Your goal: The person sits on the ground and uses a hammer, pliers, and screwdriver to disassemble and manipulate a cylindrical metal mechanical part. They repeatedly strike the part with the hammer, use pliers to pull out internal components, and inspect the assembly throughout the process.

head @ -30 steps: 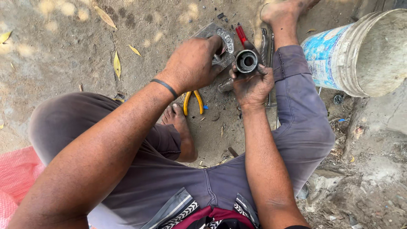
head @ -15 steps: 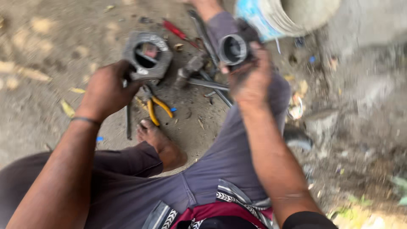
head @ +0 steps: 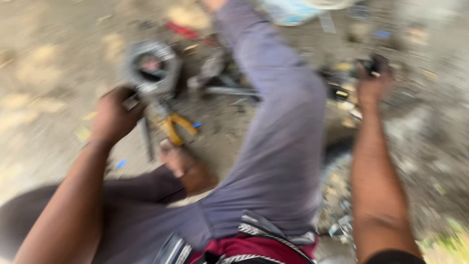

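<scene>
The view is heavily blurred by motion. My left hand (head: 115, 117) grips a grey metal ring-shaped housing (head: 151, 68) and holds it up over the dirt ground at the left. My right hand (head: 372, 84) reaches far out to the right, past my raised knee (head: 278, 122), with a small dark round part (head: 376, 63) at its fingertips. I sit on the ground in grey trousers, one bare foot (head: 188, 168) tucked in under me.
Yellow-handled pliers (head: 177, 126) lie on the ground beside my foot. A metal rod (head: 229, 91) and a red-handled tool (head: 183, 30) lie farther out. A white and blue bucket (head: 298, 10) stands at the top edge. Rubble and scraps cover the right side.
My right hand has swung far to the right, away from the ring housing, taking the small round part with it. The left hand keeps the housing. The camera has swung sharply.
</scene>
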